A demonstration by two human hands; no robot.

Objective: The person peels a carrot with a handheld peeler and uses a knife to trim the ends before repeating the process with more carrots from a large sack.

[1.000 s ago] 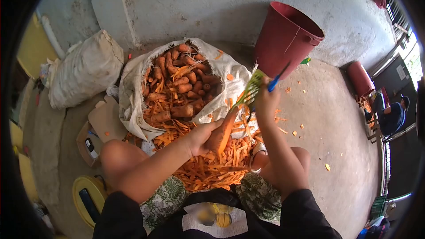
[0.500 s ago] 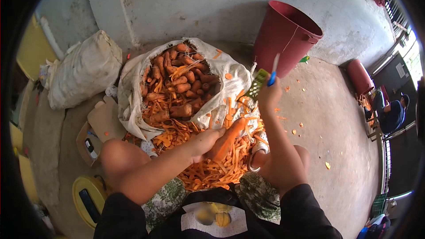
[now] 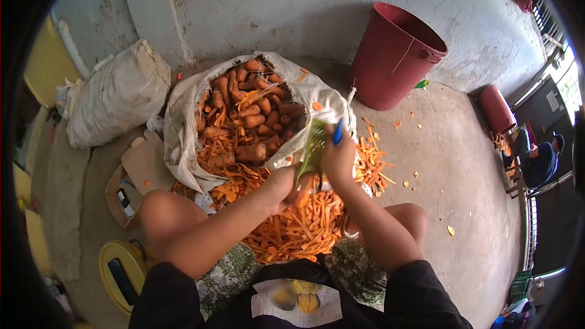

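Observation:
My left hand [image 3: 281, 187] is closed around a carrot [image 3: 303, 195], held above a heap of orange peelings [image 3: 295, 228]. My right hand [image 3: 339, 153] grips a green peeler [image 3: 313, 149] and a blue-handled knife [image 3: 338, 132]. The peeler lies over the carrot, blurred by motion, and partly hides it. Just beyond my hands an open white sack [image 3: 183, 125] holds many carrots [image 3: 251, 120] with loose peel among them.
A tall red bin [image 3: 390, 55] stands by the wall. To the left are a full white sack [image 3: 119, 94], a cardboard box [image 3: 146, 164] and a yellow lid [image 3: 113, 271] with a phone. A person [image 3: 541, 161] sits at far right.
My right hand has come down and left, bringing the peeler from beside the bin onto the carrot. The carrot's far end has dropped toward me.

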